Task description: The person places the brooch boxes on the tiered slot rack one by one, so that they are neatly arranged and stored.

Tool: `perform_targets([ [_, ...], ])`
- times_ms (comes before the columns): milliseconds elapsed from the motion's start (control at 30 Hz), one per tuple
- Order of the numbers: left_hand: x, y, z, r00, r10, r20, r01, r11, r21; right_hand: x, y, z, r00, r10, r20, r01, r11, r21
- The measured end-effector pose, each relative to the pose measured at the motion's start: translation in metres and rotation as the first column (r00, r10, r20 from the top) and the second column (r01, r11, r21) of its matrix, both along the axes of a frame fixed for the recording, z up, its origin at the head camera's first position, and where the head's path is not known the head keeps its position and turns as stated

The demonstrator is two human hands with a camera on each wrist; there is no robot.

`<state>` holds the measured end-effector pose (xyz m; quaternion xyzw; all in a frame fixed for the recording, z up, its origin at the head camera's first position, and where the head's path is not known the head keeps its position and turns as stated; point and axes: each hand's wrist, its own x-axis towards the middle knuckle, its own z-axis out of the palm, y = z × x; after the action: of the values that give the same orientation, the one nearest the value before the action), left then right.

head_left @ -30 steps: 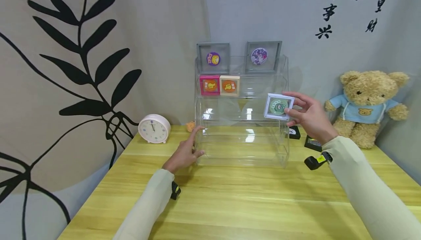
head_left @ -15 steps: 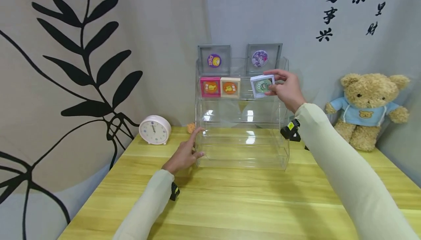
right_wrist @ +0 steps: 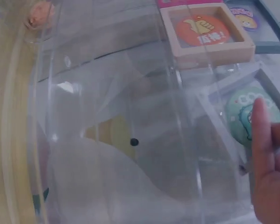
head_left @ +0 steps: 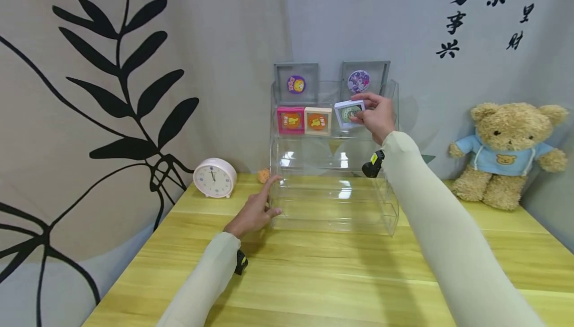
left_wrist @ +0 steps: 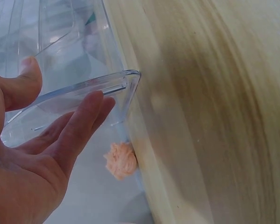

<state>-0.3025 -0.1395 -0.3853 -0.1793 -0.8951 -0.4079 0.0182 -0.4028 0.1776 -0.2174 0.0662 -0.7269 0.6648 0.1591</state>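
A clear tiered rack [head_left: 332, 225] stands on the wooden table. My right hand [head_left: 375, 116] pinches a pale lavender frame [head_left: 342, 121] with a green round badge, slightly tilted, at the rack's second tier from the top. To its left on that tier sit a cream frame [head_left: 318, 132] and a pink frame [head_left: 290, 131], side by side. Two grey frames [head_left: 282, 95] [head_left: 381, 75] stand on the top tier. My left hand [head_left: 253, 213] touches the rack's left side, and in the left wrist view the thumb and fingers [left_wrist: 79, 123] lie on either side of its clear edge.
A white round clock [head_left: 215, 178] stands left of the rack, with a small orange object [head_left: 263, 175] behind my left hand. A teddy bear [head_left: 506, 142] in a blue hoodie sits at the right. Patterned cloth hangs behind the table.
My right hand has carried the lavender frame up and left, from beside the rack's right edge to the second tier, near the cream frame. My left hand has stayed at the rack's side.
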Motion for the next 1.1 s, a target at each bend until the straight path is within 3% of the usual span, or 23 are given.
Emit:
perform_targets([
  [167,-0.001,0.001,-0.002,1.000,-0.003,-0.006,0.003,1.000,0.002,0.000,-0.003,-0.008,0.999,0.002,0.054,-0.002,1.000,-0.003],
  [267,-0.001,0.001,-0.002,1.000,-0.008,-0.007,0.008,1.000,-0.003,0.003,-0.006,-0.009,0.997,-0.070,0.035,0.063,0.985,0.160],
  [333,-0.002,0.001,-0.003,1.000,-0.005,-0.007,0.005,1.000,-0.004,0.007,-0.008,-0.007,0.991,-0.130,-0.040,0.136,0.924,0.358],
  [400,-0.001,0.001,-0.002,1.000,0.001,-0.012,-0.001,1.000,-0.008,0.011,-0.011,-0.004,0.976,-0.171,-0.135,0.217,0.818,0.533],
  [467,-0.001,0.001,-0.002,1.000,0.007,-0.010,-0.008,1.000,-0.007,0.016,-0.013,0.000,0.962,-0.172,-0.214,0.271,0.721,0.637],
  [500,-0.001,0.001,-0.001,1.000,0.010,-0.009,-0.010,1.000,-0.007,0.018,-0.013,0.002,0.958,-0.163,-0.234,0.280,0.693,0.664],
  [600,0.000,0.001,-0.001,1.000,0.009,-0.006,-0.010,1.000,-0.002,0.025,-0.009,0.006,0.958,-0.133,-0.252,0.274,0.680,0.680],
  [700,-0.001,0.001,-0.002,1.000,0.006,-0.007,-0.006,1.000,0.002,0.031,0.002,0.005,0.941,-0.105,-0.322,0.302,0.692,0.656],
  [800,-0.001,0.001,-0.002,1.000,0.014,-0.009,-0.014,1.000,0.002,0.036,0.018,-0.005,0.881,-0.093,-0.464,0.387,0.706,0.593],
  [933,-0.001,0.000,-0.003,1.000,0.010,-0.018,-0.010,1.000,0.007,0.038,0.052,-0.029,0.762,-0.161,-0.627,0.534,0.704,0.469],
  [1000,-0.002,0.001,-0.003,1.000,0.001,-0.023,0.000,1.000,0.010,0.039,0.072,-0.043,0.713,-0.218,-0.666,0.605,0.672,0.427],
  [1100,-0.002,0.001,-0.004,1.000,0.001,-0.025,-0.001,1.000,0.013,0.040,0.103,-0.067,0.691,-0.283,-0.666,0.668,0.602,0.437],
])
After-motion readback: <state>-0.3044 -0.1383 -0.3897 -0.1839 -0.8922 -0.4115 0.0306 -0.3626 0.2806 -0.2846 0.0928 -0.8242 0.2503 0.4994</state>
